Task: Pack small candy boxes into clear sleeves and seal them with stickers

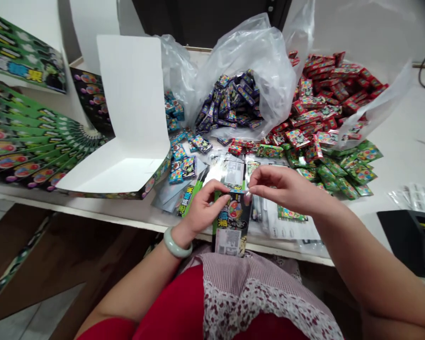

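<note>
My left hand (207,208), with a pale green bangle at the wrist, is closed on the upper left edge of a black and green printed box (233,217). The box stands at the table's front edge, against the apron. Just right of its top, my right hand (281,186) has thumb and fingertips pinched together. A small shiny bit shows at the fingertips, too small to name. Beneath the hands lie printed plastic packaging sheets (293,229). Blue and purple small packs (182,169) sit left of the hands, green packs (340,174) to the right.
An open display box (127,165) with a raised white lid stands at left, beside fanned printed cartons (31,146). Behind are a clear bag of purple packs (233,99) and a heap of red packs (326,89). A black tape dispenser (400,236) sits at right.
</note>
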A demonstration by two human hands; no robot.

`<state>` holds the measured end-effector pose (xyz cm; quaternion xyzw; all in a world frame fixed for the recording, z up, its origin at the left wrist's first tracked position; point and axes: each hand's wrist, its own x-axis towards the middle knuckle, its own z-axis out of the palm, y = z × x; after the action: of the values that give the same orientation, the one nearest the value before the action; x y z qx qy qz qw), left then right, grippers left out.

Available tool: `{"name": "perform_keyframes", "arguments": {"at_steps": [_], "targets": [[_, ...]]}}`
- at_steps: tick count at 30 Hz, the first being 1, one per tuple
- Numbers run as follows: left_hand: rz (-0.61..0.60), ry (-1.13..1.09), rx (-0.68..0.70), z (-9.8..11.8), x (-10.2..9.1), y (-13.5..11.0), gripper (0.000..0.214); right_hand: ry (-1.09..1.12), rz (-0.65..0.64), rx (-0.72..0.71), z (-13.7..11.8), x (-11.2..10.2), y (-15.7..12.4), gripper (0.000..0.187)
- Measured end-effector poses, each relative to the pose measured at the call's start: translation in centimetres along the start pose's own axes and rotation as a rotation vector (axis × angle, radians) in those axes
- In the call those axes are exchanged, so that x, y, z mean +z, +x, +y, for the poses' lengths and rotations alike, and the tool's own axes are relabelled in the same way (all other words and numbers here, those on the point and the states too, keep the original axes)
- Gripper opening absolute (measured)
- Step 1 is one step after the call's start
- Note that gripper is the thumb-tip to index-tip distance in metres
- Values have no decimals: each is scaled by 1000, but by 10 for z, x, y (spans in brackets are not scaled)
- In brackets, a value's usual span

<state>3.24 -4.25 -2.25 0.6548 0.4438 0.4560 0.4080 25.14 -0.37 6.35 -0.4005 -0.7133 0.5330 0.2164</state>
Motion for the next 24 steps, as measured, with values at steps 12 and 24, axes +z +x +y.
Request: {"name": "perform_keyframes", "arguments": {"at_steps": [12,24], "targets": [[18,-106,-14,-2,2,0,5,-179,-95,136,5,21,37,9],[109,-103,21,-3,8,1,12,-141,-81,181,17,22,45,11]]}}
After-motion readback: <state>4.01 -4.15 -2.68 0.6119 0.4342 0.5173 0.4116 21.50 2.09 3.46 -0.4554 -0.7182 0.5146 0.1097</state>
